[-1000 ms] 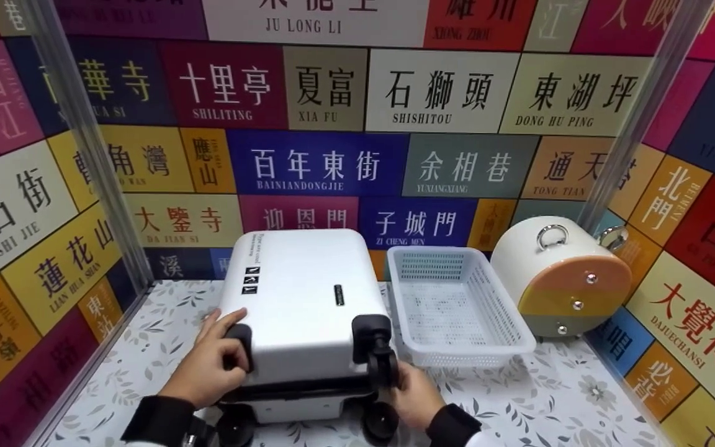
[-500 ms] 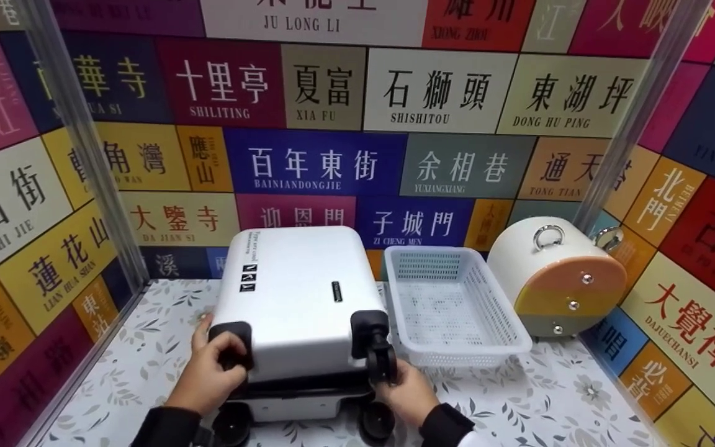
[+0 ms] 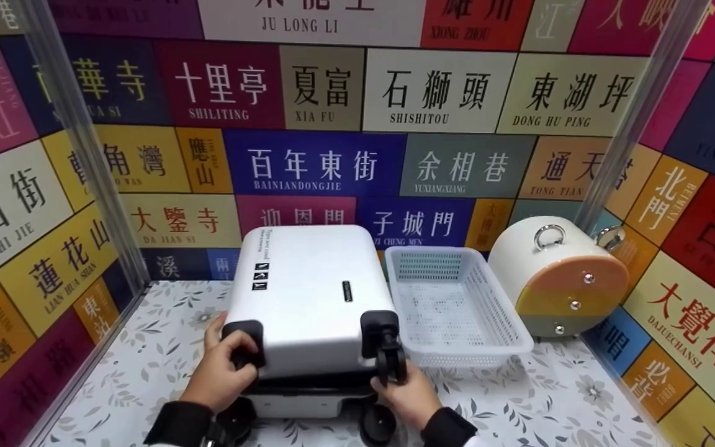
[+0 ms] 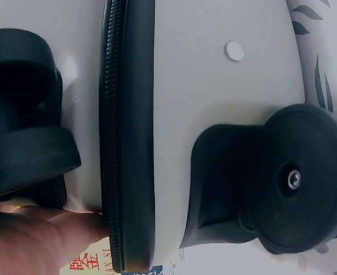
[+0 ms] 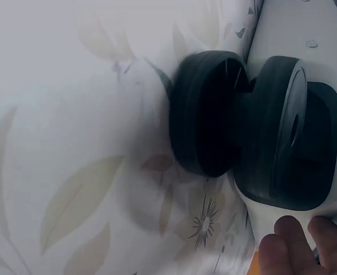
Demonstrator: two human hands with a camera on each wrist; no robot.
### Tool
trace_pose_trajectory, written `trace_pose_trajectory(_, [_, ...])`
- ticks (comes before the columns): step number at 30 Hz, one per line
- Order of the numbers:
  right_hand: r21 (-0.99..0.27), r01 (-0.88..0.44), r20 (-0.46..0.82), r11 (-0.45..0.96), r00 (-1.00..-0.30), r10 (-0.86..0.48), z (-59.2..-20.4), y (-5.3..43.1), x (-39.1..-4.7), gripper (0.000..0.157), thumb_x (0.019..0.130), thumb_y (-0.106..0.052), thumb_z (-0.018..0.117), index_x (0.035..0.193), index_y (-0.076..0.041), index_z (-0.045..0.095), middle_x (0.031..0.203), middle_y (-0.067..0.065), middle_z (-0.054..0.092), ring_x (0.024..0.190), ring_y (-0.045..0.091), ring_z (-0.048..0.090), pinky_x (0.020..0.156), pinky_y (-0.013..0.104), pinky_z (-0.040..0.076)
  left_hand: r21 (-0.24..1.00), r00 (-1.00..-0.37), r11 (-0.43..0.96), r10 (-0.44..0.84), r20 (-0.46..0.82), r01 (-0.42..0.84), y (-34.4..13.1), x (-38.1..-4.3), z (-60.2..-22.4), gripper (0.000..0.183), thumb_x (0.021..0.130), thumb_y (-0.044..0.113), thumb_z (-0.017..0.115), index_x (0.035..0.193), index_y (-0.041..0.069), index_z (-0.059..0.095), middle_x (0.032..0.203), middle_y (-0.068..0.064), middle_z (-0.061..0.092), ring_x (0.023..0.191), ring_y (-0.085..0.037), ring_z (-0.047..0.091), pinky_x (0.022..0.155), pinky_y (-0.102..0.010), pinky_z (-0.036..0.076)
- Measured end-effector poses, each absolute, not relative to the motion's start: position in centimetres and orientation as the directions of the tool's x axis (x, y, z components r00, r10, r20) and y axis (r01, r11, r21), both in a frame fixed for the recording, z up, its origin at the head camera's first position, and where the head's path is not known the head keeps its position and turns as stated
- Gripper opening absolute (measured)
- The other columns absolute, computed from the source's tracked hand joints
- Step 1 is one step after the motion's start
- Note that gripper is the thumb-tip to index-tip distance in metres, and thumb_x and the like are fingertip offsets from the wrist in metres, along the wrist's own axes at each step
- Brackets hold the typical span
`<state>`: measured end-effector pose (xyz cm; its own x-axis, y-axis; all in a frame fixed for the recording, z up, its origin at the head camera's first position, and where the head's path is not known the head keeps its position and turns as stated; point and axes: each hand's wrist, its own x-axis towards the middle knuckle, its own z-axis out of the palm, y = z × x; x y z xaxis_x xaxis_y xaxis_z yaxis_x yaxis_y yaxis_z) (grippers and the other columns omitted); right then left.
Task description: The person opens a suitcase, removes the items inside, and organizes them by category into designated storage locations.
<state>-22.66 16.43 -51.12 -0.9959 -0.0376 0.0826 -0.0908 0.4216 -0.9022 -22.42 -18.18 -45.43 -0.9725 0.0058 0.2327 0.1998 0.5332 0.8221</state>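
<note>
A white hard-shell suitcase (image 3: 314, 298) lies flat with its black wheels towards me. My left hand (image 3: 218, 372) grips its upper left corner, finger and thumb curled at the black wheel mount there. On the other side my right hand (image 3: 412, 394) holds the edge just below the upper right wheel (image 3: 390, 360); in the right wrist view, fingertips (image 5: 289, 232) lie against the white shell beside a wheel. A black zipper band (image 4: 128, 137) runs between the two halves, close to the left fingers in the left wrist view. The far side of the suitcase is hidden.
A white perforated plastic basket (image 3: 522, 344) stands right of the suitcase. Beyond it sits a cream rounded box (image 3: 506, 248) with a striped front and metal rings. The leaf-patterned tabletop (image 3: 550, 410) is bounded by sign-covered walls (image 3: 317, 164).
The suitcase's upper half shifts left, then back right, while the lower wheels barely move. My left fingers, earlier spread over the corner's top, now curl round its side.
</note>
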Motion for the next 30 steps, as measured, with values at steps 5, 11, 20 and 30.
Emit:
trace_pose_trajectory(5, [-0.938, -0.047, 0.051, 0.343, -0.999, 0.002, -51.3, 16.7, -22.8, 0.058, 0.088, -0.023, 0.084, 0.135, 0.003, 0.059, 0.111, 0.016, 0.075, 0.09, 0.021, 0.068, 0.086, 0.04, 0.057, 0.827, -0.97, 0.519, 0.014, 0.245, 0.216, -17.4, -22.8, -45.5, 0.021, 0.074, 0.003, 0.068, 0.09, 0.016, 0.066, 0.172, -0.025, 0.005, 0.149, -0.056, 0.033, 0.117, -0.058, 0.037])
trace_pose_trajectory(11, [-0.978, 0.006, -0.002, 0.21, -1.0, 0.02, -51.6, 16.9, -23.0, 0.057, 0.09, -0.013, 0.08, 0.136, 0.007, 0.053, 0.09, 0.007, 0.069, 0.07, 0.016, 0.062, 0.068, 0.031, 0.057, 0.805, -0.971, 0.556, 0.017, 0.238, 0.207, -17.2, -23.0, -45.1, 0.02, 0.078, 0.006, 0.071, 0.092, 0.019, 0.068, 0.173, -0.024, 0.008, 0.14, -0.053, 0.046, 0.106, -0.05, 0.047])
trace_pose_trajectory(20, [-0.967, -0.044, 0.045, 0.249, -0.999, -0.002, -51.7, 16.7, -23.1, 0.057, 0.087, -0.008, 0.076, 0.139, 0.004, 0.056, 0.114, 0.02, 0.073, 0.082, 0.021, 0.068, 0.074, 0.034, 0.059, 0.138, -0.593, 0.901, 0.148, 0.792, 0.41, -14.3, -19.4, -47.4, 0.029, 0.071, 0.018, 0.089, 0.091, 0.009, 0.07, 0.126, -0.02, 0.067, 0.111, -0.042, 0.068, 0.098, -0.056, 0.056])
trace_pose_trajectory(30, [-0.949, -0.054, 0.061, 0.312, -0.998, 0.013, -51.3, 16.4, -22.9, 0.064, 0.088, -0.013, 0.076, 0.147, -0.001, 0.054, 0.142, 0.028, 0.064, 0.127, 0.044, 0.063, 0.109, 0.062, 0.049, -0.024, -0.596, 0.931, 0.252, 0.762, 0.363, -11.1, -20.1, -51.9, 0.03, 0.081, 0.034, 0.086, 0.085, 0.013, 0.065, 0.083, -0.001, 0.06, 0.074, -0.024, 0.059, 0.069, -0.042, 0.052])
